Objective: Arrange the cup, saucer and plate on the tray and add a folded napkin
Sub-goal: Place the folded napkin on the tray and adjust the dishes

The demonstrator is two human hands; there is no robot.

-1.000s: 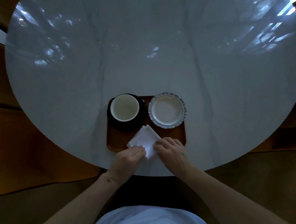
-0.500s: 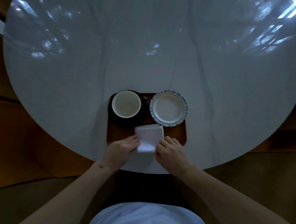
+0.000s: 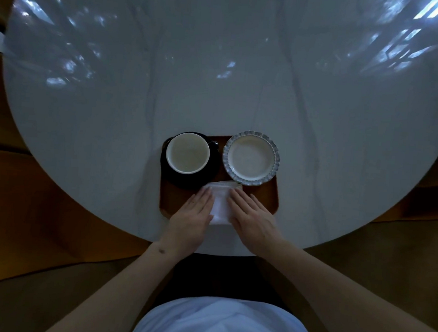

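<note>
Two flat palms: the left hand (image 3: 193, 217) and right hand (image 3: 252, 219), fingers spread, press the folded napkin (image 3: 220, 203) between them onto the tray (image 3: 268, 198) (to set the crease, I'd guess); beyond their fingertips sit cup (image 3: 188, 153) on saucer (image 3: 214, 165) and plate (image 3: 251, 159).

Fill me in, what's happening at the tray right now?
A person presses both flat hands, left hand and right hand, onto a folded white napkin on the near part of the wooden tray. The cup sits on its dark saucer; the fluted plate sits beside it.
</note>
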